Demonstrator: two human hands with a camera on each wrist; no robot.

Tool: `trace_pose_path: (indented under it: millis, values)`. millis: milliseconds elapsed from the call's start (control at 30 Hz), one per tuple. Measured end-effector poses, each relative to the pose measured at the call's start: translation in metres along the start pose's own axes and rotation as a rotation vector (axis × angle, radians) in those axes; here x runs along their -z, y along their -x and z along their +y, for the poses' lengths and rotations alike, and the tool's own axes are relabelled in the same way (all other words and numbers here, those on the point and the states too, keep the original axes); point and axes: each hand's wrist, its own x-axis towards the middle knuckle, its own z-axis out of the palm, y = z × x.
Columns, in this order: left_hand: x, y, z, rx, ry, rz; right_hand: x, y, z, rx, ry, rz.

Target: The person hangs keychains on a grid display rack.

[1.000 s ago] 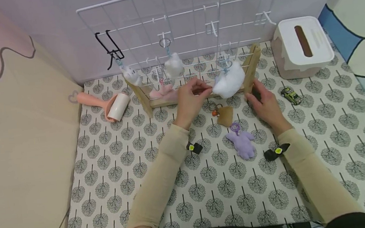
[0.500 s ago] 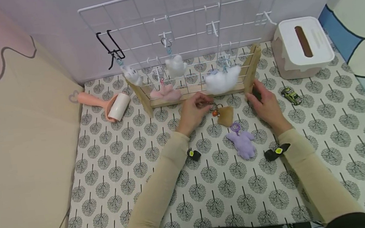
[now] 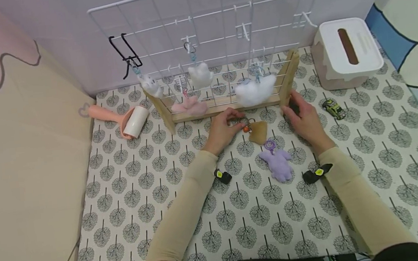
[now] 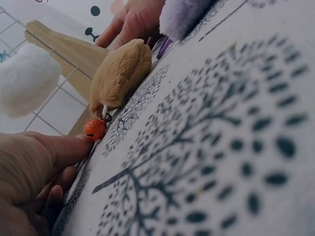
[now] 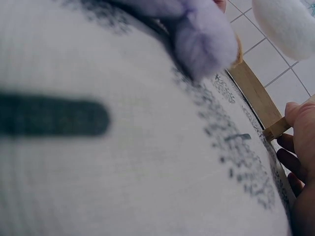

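Observation:
A tan plush keychain [image 3: 258,133] with an orange bell [image 4: 95,129] lies on the tablecloth in front of the wire rack [image 3: 226,111]. My left hand [image 3: 221,132] has its thumb and forefinger at the keychain's ring; in the left wrist view the thumb tip meets the bell, and I cannot tell whether they pinch the ring. My right hand [image 3: 304,121] grips the rack's right wooden foot [image 5: 278,129], thumb above and fingers below. A purple plush keychain [image 3: 278,165] lies between the hands, nearer me. A white cloud-shaped plush [image 3: 255,91] hangs low on the rack.
Two white plush charms [image 3: 201,75] and a pink plush charm [image 3: 190,106] hang further left on the rack. A lint roller [image 3: 135,122] lies left. On the right are a toy car [image 3: 333,109] and a white-topped tissue box [image 3: 370,47].
My left hand has let go of the hanging cloud plush and come down toward me to the tan keychain's ring. The cloud plush has swung left and settled. My right hand stays put.

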Motion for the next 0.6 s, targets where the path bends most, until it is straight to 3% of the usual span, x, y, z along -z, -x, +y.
trace_pose_path:
  millis: [233,600]
  values:
    - [-0.0013,-0.0011,0.0000,-0.007,-0.056,-0.002,0.0003,0.0002,-0.0006,-0.003,0.002,-0.001]
    - [-0.0017,-0.0014,0.0002,-0.010,-0.060,0.019,0.0005,0.0003,-0.0013,-0.009,0.002,0.000]
